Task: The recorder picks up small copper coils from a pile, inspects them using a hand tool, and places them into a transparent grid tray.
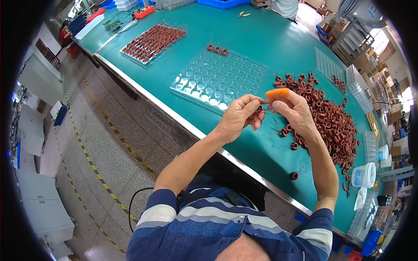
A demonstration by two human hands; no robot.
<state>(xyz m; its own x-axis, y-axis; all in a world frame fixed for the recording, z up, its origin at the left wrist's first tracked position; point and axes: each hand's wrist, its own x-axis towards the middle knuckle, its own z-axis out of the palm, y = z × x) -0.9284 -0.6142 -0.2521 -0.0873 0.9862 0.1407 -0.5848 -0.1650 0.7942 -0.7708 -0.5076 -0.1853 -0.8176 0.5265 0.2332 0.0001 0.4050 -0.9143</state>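
Observation:
A small toroidal coil (260,108) with thin wire leads is partly hidden between my fingertips, above the table's near side. My left hand (238,116) pinches it between thumb and fingers. From the other side my right hand (296,114) closes on its wire leads, with an orange finger cot (277,93) over the index finger. Just beyond my hands lies a clear plastic tray (220,78) with round pockets, a few coils standing along its far edge. A big heap of red-brown coils (331,126) spreads to the right of my right hand.
Farther left, another tray (152,42) is filled with coils. One loose coil (294,175) lies near the front edge. White tubs (364,175) and stacked clear trays (359,89) line the right side. Small pliers (244,15) lie at the far side, near another person (285,8).

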